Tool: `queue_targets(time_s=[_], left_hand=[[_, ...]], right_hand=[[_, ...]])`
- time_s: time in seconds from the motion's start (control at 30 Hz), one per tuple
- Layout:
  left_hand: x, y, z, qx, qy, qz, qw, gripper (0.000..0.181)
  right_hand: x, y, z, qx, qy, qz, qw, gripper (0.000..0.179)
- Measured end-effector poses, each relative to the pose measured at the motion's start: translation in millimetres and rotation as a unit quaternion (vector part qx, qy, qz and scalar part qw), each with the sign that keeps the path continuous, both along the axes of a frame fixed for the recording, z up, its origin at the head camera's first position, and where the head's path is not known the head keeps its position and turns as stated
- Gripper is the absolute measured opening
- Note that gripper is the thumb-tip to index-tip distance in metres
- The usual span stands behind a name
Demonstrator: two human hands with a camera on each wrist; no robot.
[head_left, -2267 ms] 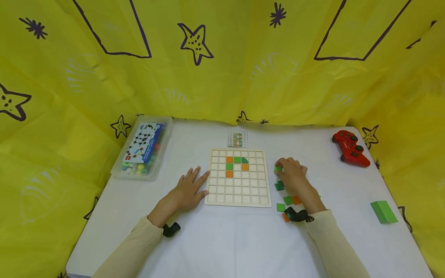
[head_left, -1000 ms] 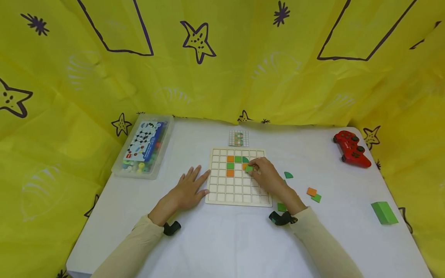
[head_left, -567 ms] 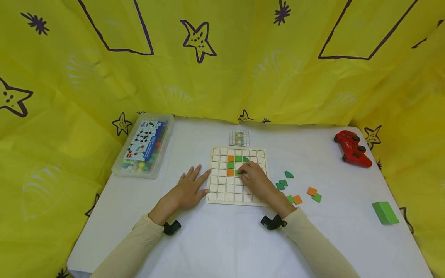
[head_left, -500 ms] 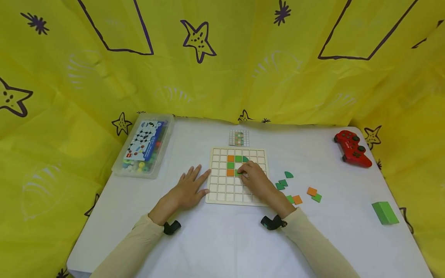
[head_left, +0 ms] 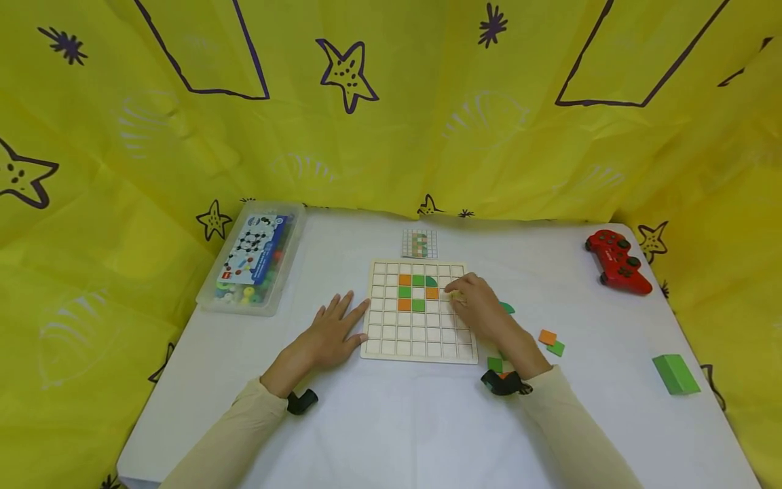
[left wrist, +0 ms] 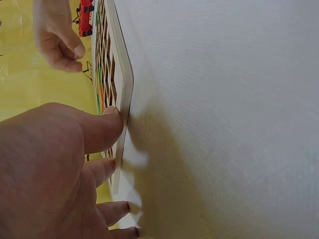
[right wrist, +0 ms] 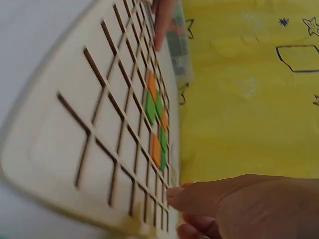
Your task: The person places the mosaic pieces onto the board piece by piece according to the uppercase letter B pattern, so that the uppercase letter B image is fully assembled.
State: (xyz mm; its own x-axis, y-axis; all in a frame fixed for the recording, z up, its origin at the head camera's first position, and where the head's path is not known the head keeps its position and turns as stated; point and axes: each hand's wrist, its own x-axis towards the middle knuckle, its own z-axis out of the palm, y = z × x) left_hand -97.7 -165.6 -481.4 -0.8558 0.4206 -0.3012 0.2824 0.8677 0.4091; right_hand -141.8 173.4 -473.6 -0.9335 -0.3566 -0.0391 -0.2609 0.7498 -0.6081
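A wooden grid board (head_left: 391,345) lies on the table with orange and green square tiles around one bare cell. A dark green quarter-round tile (head_left: 430,281) sits at that group's top right corner. The lowest green square (head_left: 418,305) lies in a cell beside an orange one. My left hand (head_left: 330,339) rests with fingers spread at the board's left side; in the left wrist view its thumb touches the board's edge. Over the right side of the board is my right hand (head_left: 482,309), its fingers loosely bent and nothing held between them.
A small printed pattern card (head_left: 419,243) lies behind the board. Loose tiles, among them an orange square (head_left: 547,337) and a green square (head_left: 495,365), lie to the right, some hidden under my right arm. Farther out are a red game controller (head_left: 618,262), green block (head_left: 675,373) and plastic box (head_left: 250,261).
My right hand carried a green square from the loose tiles to the board, let go of it beside the lower orange tile, and drew back to the right. My left hand stayed put.
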Motion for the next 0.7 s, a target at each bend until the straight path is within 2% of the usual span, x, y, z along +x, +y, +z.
queue_targets(time_s=[0.2, 0.3, 0.4, 0.57, 0.7], left_hand=[[0.1, 0.6, 0.0, -0.006, 0.004, -0.003, 1.0000, 0.069], [1.2, 0.0, 0.0, 0.001, 0.005, -0.001, 1.0000, 0.069], [2.2, -0.6, 1.1, 0.007, 0.004, 0.000, 1.0000, 0.069], [2.3, -0.2, 2.0, 0.012, 0.002, 0.001, 0.9999, 0.069], [2.0, 0.0, 1.8, 0.014, 0.001, 0.001, 0.9999, 0.069]], right_hand=[[-0.6, 58, 16.6, 0.071, -0.075, -0.018, 0.9945, 0.032], [-0.1, 76, 17.5, 0.091, -0.121, -0.028, 0.9881, 0.031], [-0.3, 86, 14.5, 0.088, -0.141, -0.035, 0.9854, 0.029], [-1.7, 93, 5.9, 0.078, -0.121, -0.051, 0.9882, 0.025], [0.1, 94, 0.0, 0.075, -0.095, -0.077, 0.9897, 0.035]])
